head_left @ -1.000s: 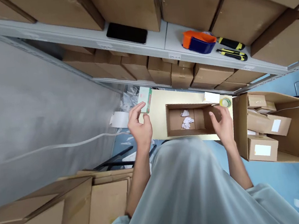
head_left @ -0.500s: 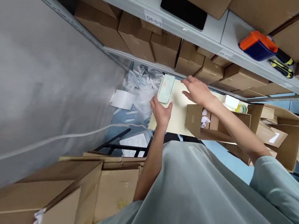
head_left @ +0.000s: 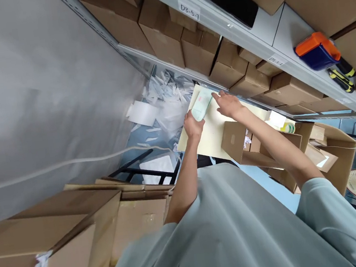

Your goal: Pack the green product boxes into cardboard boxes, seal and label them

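Pale green box: over counter, left of open carton; resting or lifted, cannot tell.
Left hand: fingers grasping box's near end.
Right hand: fingers released, thumb apart, tips at box's right edge.

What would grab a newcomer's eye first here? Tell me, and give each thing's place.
Probably the orange-and-blue object, bright on the grey shelf at upper right. Next come the white paper scraps, heaped between the grey wall and the pale tabletop. Then the pale green box over that tabletop, the left hand at its near end, the right hand by its far edge.
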Tool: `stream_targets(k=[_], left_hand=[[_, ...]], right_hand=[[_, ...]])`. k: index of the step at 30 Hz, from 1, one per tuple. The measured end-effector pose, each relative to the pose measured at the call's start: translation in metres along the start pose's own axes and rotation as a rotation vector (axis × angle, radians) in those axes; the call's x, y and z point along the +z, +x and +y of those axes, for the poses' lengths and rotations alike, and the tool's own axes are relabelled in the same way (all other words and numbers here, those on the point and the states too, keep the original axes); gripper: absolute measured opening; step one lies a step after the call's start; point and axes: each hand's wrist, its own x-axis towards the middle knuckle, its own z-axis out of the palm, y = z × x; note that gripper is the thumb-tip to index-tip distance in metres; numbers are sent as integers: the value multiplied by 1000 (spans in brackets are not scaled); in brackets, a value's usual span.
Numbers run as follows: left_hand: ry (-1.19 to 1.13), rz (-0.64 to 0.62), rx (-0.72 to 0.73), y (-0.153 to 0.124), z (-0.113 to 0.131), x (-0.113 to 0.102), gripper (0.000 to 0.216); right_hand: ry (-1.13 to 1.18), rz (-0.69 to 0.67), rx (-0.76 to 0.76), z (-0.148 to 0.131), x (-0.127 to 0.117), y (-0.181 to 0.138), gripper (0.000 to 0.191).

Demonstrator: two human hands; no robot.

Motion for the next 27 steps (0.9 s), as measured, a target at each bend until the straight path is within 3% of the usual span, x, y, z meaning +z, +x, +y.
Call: stream_targets(k=[4,7,12,15,18,21,24,27], left_hand=[[-18,90,175,-48,6,-27,62],[-34,159,351,-87,18,-52,69],[-92,243,661,-149,64,-95,72],[-92,207,789,-190,102,-103,72],[9,57,910,-227,132,-91,74],[164,-129,979,-246,145,-63,78],[319,-273,964,-242,143,-29,81],[449,-346,934,-226,138,3,80]], right_hand=[[74,138,-24,21,-1,-20,84],[97,263,-64,31,-12,-59,89],[200,531,-70,49,-26,-177,88],[280,656,-10,68,-18,-257,88],[357,717,105,95,10,-321,86],[411,673,229,122,53,-357,84],[418,572,343,141,98,-361,80],[372,441,395,152,127,-344,71]])
